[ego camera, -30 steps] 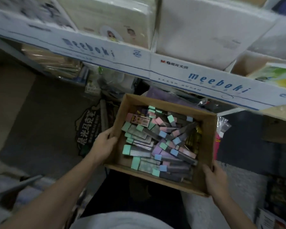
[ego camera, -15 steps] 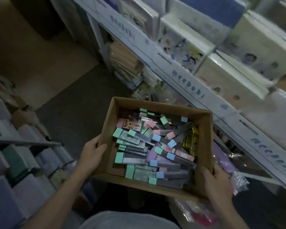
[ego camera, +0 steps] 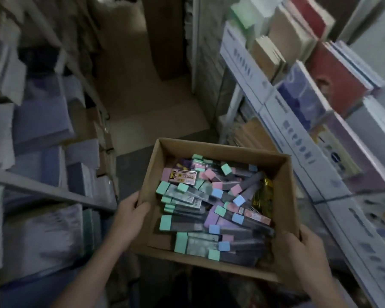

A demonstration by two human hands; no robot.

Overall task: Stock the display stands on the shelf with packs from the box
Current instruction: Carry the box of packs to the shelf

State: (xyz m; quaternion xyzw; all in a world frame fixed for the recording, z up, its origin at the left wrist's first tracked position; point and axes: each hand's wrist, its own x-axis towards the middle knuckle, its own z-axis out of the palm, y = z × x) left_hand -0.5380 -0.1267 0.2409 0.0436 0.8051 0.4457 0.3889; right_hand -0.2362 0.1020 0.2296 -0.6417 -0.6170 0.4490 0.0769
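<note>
At the far left stands a rack (ego camera: pixel 40 134) with stacked flat goods in grey, violet and blue wrapping; they are blurred, so I cannot tell what they are. Beside it, in the middle of the view, a strip of brown floor (ego camera: pixel 142 103) runs away between the two sides of the aisle.

The left hand (ego camera: pixel 129 218) grips the left wall of the box (ego camera: pixel 211 147). Its fingers (ego camera: pixel 140 206) are clamped on the cardboard, the thumb over the rim and inside, the others outside the wall. The box is an open brown carton, held in the air in front of the person, above the floor and just beside the shelf on the right.

The packs (ego camera: pixel 209 210) lie inside the box in a loose heap, crossing one another. They are long, flat and dark, with end caps in mint, pink and light blue. One pink pack (ego camera: pixel 180 176) with a yellow label lies on top near the far left corner, and some golden packs (ego camera: pixel 262 194) lie against the right wall.

The right hand (ego camera: pixel 302 247) holds the near right corner of the box, fingers curled tight on it, thumb on the rim.

At the right, the shelf (ego camera: pixel 298 147) has white front strips with blue print, too blurred to read, and notebooks (ego camera: pixel 333 72) stand in its rows.
</note>
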